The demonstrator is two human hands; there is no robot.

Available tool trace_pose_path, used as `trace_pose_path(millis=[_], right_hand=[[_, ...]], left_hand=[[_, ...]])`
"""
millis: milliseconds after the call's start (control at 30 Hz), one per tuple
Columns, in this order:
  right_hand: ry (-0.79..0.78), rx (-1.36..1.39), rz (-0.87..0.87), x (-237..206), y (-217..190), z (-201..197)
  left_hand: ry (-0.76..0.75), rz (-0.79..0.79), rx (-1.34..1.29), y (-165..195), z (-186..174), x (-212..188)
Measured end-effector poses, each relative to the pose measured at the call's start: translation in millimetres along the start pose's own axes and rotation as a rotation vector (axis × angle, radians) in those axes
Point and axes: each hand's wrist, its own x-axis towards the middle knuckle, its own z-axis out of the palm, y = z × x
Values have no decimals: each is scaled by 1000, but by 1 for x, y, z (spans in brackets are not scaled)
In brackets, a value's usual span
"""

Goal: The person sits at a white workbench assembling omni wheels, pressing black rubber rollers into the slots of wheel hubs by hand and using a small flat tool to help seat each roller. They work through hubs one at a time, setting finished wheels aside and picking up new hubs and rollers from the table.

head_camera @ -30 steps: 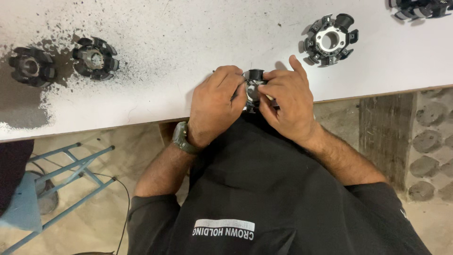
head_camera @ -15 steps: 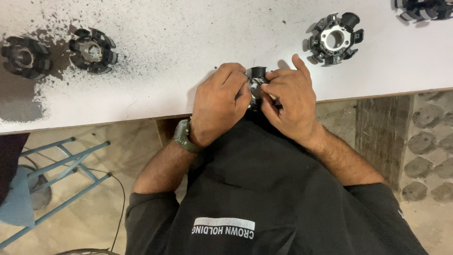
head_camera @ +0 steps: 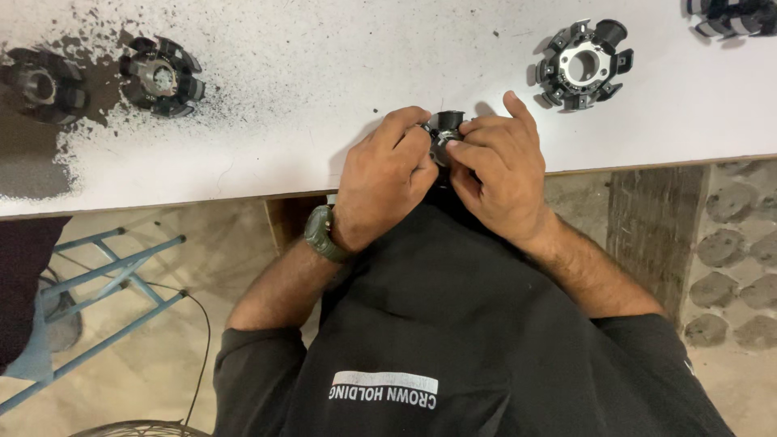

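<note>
Both of my hands close around one small black and silver round part [head_camera: 443,129] at the near edge of the white table [head_camera: 324,73]. My left hand [head_camera: 384,178] covers its left side, a dark watch on that wrist. My right hand [head_camera: 502,170] grips its right side, index finger raised over the top. Most of the part is hidden by my fingers; only a black stub and a bit of metal show between them.
A similar black ring-shaped part with a silver centre [head_camera: 583,65] lies right of my hands. Two more [head_camera: 162,77] [head_camera: 44,85] sit at the left amid dark powder [head_camera: 48,162]. Another [head_camera: 732,16] is at the top right corner. A blue metal stool frame [head_camera: 105,275] stands below left.
My hands stay in the same spot on the part; fingers have shifted slightly around it. The view has drifted a little.
</note>
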Motion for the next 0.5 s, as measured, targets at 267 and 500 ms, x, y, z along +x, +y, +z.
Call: trace_pose_path(millis=[267,500], right_hand=[[71,56,-8,1,-3,2],[13,-43,11,5,-6,-1]], left_hand=[[26,-11,-45,3,-4,1],[-34,11,-104,-1,0,-4]])
